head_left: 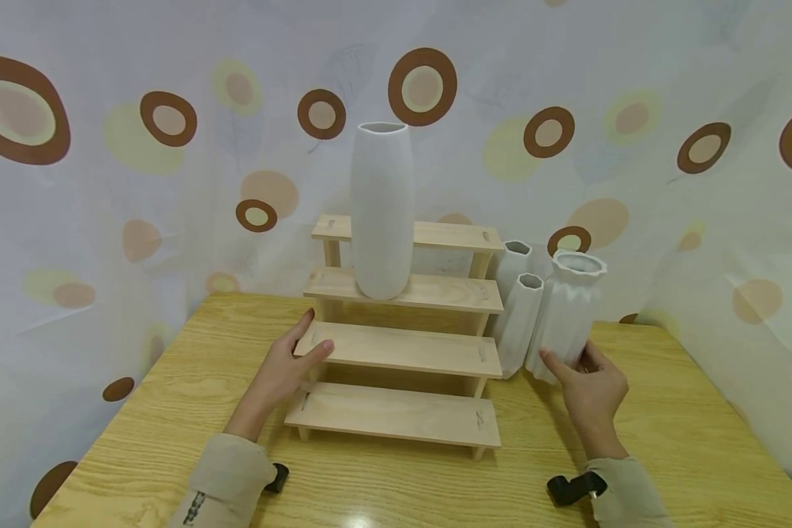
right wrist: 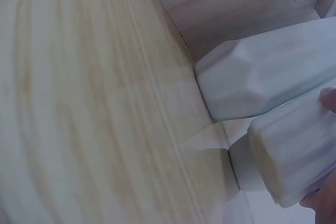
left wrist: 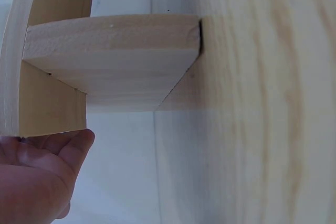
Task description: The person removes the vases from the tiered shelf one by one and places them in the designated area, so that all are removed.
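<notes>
Toward the tabletop's (head_left: pixel 138 411) far edge, from the head view: stepped wooden shelf (head_left: pixel 402 352) with four tiers, tall smooth white vase (head_left: pixel 382 209) upright on the second tier from the top, at its left part. Left hand (head_left: pixel 289 367) at the shelf's left end, fingers straight, thumb and forefinger touching the left edge of the third tier down, gripping nothing. Right hand (head_left: pixel 590 389) near the tabletop's right edge, fingers curled round the lower part of a ribbed white vase (head_left: pixel 567 312), upright or slightly tilted, just right of the shelf. Faceted white vase (head_left: pixel 520 323) between ribbed vase and shelf, touching or nearly touching both; second faceted vase (head_left: pixel 515 260) behind it, against the spotted curtain (head_left: pixel 105 147). Beige sleeves and black wrist straps at the near edge. From the left wrist view: palm and thumb (left wrist: pixel 37 177) pressed against the underside of a shelf upright (left wrist: pixel 47 108), end of a tier board (left wrist: pixel 115 56) above, tabletop grain filling the right side. From the right wrist view: ribbed vase (right wrist: pixel 294 156) gripped with fingertips showing at the frame's right edge, faceted vase (right wrist: pixel 262 77) just beside it, both bases close to the tabletop (right wrist: pixel 79 103); contact with the surface cannot be told.
</notes>
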Tool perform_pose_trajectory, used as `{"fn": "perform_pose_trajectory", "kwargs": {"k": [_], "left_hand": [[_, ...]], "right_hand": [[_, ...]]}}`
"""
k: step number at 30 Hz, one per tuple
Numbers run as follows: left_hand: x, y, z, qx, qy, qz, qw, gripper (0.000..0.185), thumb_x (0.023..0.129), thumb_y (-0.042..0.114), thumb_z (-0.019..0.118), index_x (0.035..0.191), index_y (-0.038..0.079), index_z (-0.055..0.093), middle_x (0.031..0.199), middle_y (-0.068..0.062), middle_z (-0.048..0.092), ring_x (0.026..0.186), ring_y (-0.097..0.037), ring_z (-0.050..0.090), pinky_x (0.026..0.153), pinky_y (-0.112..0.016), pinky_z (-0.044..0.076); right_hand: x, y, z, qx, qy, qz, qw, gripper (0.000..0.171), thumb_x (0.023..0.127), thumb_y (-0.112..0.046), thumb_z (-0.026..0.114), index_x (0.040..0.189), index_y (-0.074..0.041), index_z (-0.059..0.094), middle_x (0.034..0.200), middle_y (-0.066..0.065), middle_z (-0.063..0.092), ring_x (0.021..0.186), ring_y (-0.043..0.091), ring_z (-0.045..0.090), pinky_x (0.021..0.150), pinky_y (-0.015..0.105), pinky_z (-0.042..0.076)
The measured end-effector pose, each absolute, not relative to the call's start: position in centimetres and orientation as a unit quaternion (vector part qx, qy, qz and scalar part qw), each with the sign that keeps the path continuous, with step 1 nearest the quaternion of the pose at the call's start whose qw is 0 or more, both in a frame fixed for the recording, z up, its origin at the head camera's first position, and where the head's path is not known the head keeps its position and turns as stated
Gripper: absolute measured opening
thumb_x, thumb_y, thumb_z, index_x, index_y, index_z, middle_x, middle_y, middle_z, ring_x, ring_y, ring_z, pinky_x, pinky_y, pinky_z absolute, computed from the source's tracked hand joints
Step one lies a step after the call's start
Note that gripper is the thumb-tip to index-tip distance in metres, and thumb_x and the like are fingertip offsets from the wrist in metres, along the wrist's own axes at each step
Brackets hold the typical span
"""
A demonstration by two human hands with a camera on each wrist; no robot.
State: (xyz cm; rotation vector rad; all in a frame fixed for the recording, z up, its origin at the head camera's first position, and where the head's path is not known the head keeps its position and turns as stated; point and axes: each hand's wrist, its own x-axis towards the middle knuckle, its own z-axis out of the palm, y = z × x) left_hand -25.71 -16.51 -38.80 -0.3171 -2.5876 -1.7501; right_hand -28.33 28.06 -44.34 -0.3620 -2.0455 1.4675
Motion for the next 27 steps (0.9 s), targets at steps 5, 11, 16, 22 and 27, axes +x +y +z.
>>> {"fn": "perform_pose_trajectory", "kwargs": {"k": [5,11,16,22,27], "left_hand": [[-26.9,-16.9,-40.5,-0.1,-0.823,-0.559,0.006,0.078,0.1,0.034,0.06,0.158,0.005,0.016,0.163,-0.009,0.014,0.149,-0.03,0.007,0.117,-0.053,0.015],[-27.8,-17.4,-42.1,-0.105,-0.825,-0.555,0.015,0.082,0.097,0.046,0.06,0.159,0.012,0.017,0.163,-0.002,0.016,0.149,-0.026,0.008,0.117,-0.051,0.015],[-27.8,-17.4,-42.1,-0.106,-0.825,-0.555,0.017,0.085,0.096,0.049,0.06,0.159,0.011,0.018,0.163,-0.003,0.016,0.149,-0.027,0.008,0.117,-0.052,0.015],[-27.7,-17.4,-42.0,-0.107,-0.827,-0.552,0.019,0.085,0.096,0.049,0.06,0.159,0.011,0.017,0.163,-0.004,0.016,0.149,-0.027,0.009,0.117,-0.052,0.016],[-27.8,-17.4,-42.1,-0.106,-0.828,-0.551,0.019,0.084,0.097,0.049,0.06,0.159,0.012,0.018,0.163,-0.004,0.016,0.149,-0.027,0.009,0.117,-0.052,0.016]], "right_hand": [[-28.4,28.1,-44.5,-0.138,-0.773,0.547,0.291,0.07,0.074,-0.028,0.089,0.135,-0.01,0.062,0.124,0.015,0.065,0.106,0.013,0.063,0.084,0.017,0.051],[-28.4,28.3,-44.8,-0.13,-0.767,0.561,0.284,0.07,0.074,-0.027,0.09,0.135,-0.01,0.061,0.125,0.015,0.064,0.107,0.014,0.063,0.08,0.012,0.05],[-28.5,28.4,-45.1,-0.131,-0.765,0.566,0.278,0.069,0.073,-0.026,0.09,0.134,-0.01,0.062,0.124,0.016,0.065,0.103,0.01,0.063,0.076,0.01,0.049],[-28.6,28.5,-45.3,-0.128,-0.763,0.57,0.277,0.069,0.073,-0.024,0.09,0.134,-0.009,0.062,0.123,0.016,0.065,0.102,0.01,0.063,0.076,0.01,0.049],[-28.6,28.5,-45.4,-0.13,-0.765,0.566,0.278,0.069,0.073,-0.025,0.09,0.134,-0.01,0.062,0.124,0.016,0.065,0.103,0.011,0.063,0.077,0.01,0.049]]}}
